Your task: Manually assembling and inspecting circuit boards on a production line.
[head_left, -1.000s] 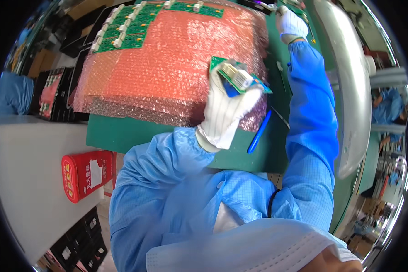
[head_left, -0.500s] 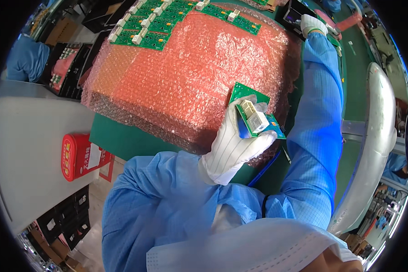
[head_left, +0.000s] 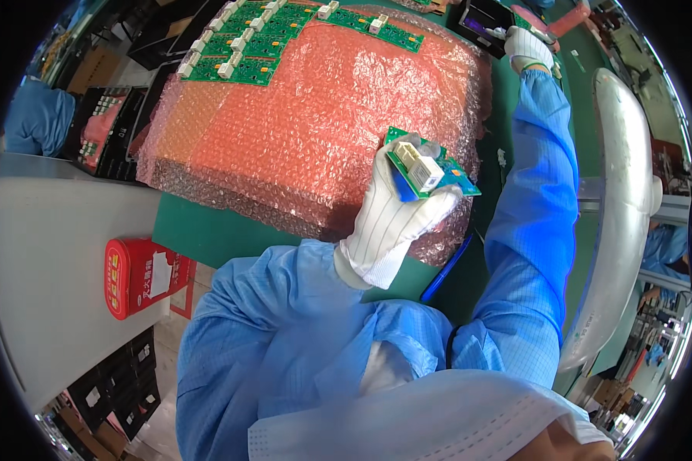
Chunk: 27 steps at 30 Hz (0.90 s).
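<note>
The white-gloved fingers [head_left: 419, 146] of the left hand [head_left: 396, 215] are curling shut around a small green rectangular circuit board [head_left: 430, 165], its long axis slanting down to the right, above the pink bubble-wrap sheet [head_left: 307, 131]. The right hand [head_left: 527, 48] is reaching far across the green tabletop [head_left: 207, 230]; I cannot tell its grip.
</note>
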Tool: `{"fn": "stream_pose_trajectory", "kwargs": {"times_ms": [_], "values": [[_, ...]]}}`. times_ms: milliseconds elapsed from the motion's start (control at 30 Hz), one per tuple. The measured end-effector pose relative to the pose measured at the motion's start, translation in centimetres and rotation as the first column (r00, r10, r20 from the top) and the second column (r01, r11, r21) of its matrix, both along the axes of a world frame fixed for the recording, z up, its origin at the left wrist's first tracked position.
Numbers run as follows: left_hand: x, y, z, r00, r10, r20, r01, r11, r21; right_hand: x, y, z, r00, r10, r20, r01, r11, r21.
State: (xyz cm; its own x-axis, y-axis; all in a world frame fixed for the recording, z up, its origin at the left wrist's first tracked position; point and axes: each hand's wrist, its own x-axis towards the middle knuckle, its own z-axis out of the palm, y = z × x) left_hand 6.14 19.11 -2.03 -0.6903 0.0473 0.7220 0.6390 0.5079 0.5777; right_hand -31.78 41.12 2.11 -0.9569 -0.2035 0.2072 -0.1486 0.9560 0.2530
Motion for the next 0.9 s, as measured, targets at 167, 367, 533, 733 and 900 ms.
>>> {"fn": "stream_pose_trajectory", "kwargs": {"times_ms": [167, 367, 533, 733, 900], "values": [[-0.1, 0.3, 0.3, 0.999, 0.010, 0.048, -0.012, 0.999, 0.038, 1.4, 1.3, -1.1, 0.999, -0.050, 0.003, 0.050, 0.996, -0.076], [-0.7, 1.5, 0.3, 0.947, -0.183, 0.265, -0.003, 0.819, 0.574, 1.2, 3.2, -2.1, 0.994, -0.002, -0.108, 0.000, 1.000, -0.012], [-0.8, 2.0, 0.9, 0.955, -0.257, 0.148, 0.057, 0.650, 0.758, 4.9, 1.1, -2.6, 0.978, 0.032, -0.207, -0.099, 0.942, -0.319], [-0.8, 1.5, 0.5, 0.966, -0.187, 0.178, 0.020, 0.741, 0.671, 10.5, -3.0, 0.7, 0.980, -0.149, -0.133, 0.103, 0.947, -0.303], [0.0, 1.5, 1.4, 0.947, -0.252, 0.198, 0.028, 0.681, 0.732, 12.5, -1.2, 0.5, 0.938, 0.076, -0.339, -0.189, 0.931, -0.313]]}}
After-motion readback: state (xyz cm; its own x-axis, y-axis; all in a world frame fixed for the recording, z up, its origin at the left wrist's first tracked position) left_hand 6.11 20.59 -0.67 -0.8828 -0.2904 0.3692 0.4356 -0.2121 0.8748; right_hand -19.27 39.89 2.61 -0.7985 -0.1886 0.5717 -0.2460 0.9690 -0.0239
